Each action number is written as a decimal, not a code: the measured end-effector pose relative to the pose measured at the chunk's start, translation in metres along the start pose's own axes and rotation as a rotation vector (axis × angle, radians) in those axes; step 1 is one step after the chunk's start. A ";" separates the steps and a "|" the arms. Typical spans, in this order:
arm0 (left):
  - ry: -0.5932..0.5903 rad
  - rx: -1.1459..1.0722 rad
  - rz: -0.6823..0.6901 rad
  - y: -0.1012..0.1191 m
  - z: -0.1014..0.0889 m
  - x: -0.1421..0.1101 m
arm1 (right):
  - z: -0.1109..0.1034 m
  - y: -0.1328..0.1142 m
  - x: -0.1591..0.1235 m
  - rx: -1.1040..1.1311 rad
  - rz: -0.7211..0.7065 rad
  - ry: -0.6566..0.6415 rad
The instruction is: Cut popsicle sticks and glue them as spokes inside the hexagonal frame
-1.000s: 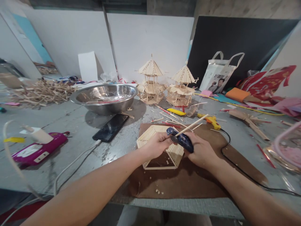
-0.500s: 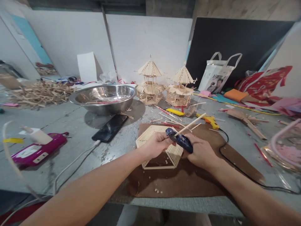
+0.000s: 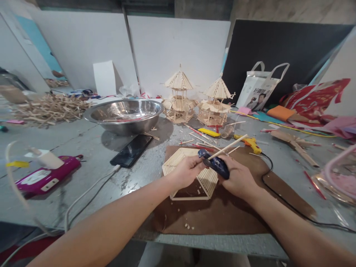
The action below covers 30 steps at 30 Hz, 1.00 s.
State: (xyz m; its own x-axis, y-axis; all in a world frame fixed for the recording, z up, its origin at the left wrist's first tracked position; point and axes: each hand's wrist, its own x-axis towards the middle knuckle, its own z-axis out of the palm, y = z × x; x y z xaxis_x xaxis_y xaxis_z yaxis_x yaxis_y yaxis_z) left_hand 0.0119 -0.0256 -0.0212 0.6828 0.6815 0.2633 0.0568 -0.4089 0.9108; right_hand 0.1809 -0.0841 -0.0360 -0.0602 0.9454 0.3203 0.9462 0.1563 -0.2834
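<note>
My right hand point(image 3: 239, 177) is closed round the handles of dark blue hand cutters point(image 3: 219, 167). A thin wooden stick point(image 3: 229, 146) crosses the head of the cutters and slants up to the right. My left hand point(image 3: 187, 171) is closed at the stick's lower end, close to the cutter head; its fingertips are partly hidden. Below both hands lies a hexagonal panel of wooden sticks point(image 3: 172, 160), its front section an open frame. It rests on a brown mat point(image 3: 230, 218) with small stick offcuts point(image 3: 189, 226) near its front.
Two stick pagoda models point(image 3: 179, 107) stand behind, beside a steel bowl point(image 3: 125, 126). A yellow glue gun point(image 3: 251, 144) and a yellow craft knife point(image 3: 209, 132) lie beyond the mat. To the left are a phone point(image 3: 132, 150), a purple power strip point(image 3: 59, 174) and cables.
The view has shifted slightly, so everything sits a little further right. Both hands keep their hold on the stick and the cutters, with hardly any movement.
</note>
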 end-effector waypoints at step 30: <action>-0.307 -0.596 -0.496 -0.008 -0.007 -0.003 | -0.016 0.011 0.010 0.044 -0.314 -0.002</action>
State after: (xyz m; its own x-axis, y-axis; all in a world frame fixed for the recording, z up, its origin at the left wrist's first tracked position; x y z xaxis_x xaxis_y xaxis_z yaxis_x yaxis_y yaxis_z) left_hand 0.0048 -0.0201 -0.0274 0.8533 0.4667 -0.2326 0.0674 0.3436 0.9367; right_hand 0.1962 -0.0777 -0.0218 -0.3473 0.8496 0.3969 0.8668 0.4524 -0.2098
